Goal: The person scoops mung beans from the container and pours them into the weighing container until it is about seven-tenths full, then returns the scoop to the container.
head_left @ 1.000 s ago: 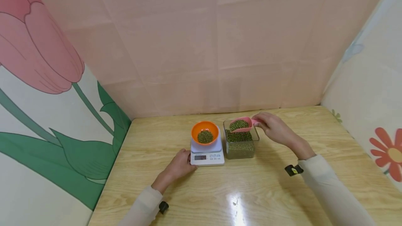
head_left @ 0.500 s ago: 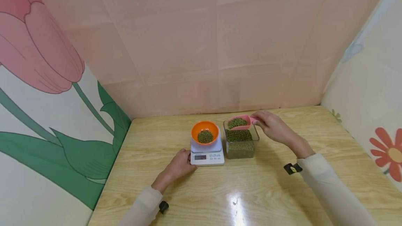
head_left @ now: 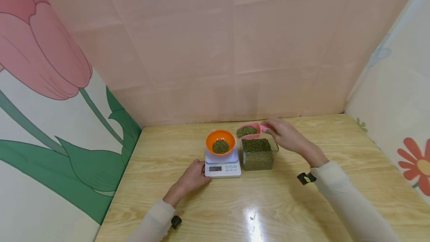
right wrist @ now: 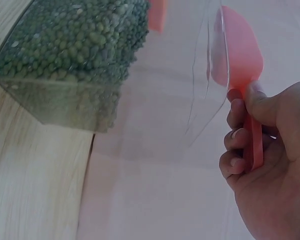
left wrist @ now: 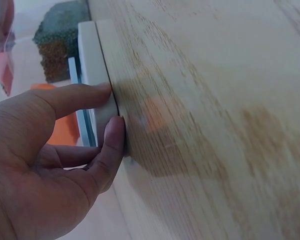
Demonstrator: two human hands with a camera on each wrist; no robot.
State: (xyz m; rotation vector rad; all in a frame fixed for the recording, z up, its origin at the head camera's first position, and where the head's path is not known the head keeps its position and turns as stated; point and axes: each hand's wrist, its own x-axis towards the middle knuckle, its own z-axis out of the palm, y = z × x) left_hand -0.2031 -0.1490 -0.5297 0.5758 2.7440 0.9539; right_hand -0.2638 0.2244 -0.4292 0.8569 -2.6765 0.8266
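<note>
- Holding a load of small green beans [head_left: 246,131], a pink scoop [right wrist: 245,50] hangs to the right of the white scale [head_left: 231,174], its mouth toward the scale and apparently about level, presumably so nothing spills.
- The right hand [head_left: 281,134] curls thumb and fingers round the scoop's handle, a grip that likely steadies the weight out in front.
- On the scale sits an orange bowl [head_left: 208,140] with some of the same beans in its bottom; centred there, it probably rests evenly.
- The left hand [head_left: 193,176] pinches the scale's near left corner between thumb and bent fingers, seemingly to stop it sliding.
- Just right of the scale stands a clear container [head_left: 258,164] of beans, close enough, I'd judge, to keep the scoop's path short.
- Under the scale is a wood-grain table [head_left: 168,141]; beyond it, a pink-covered wall [head_left: 188,47].
</note>
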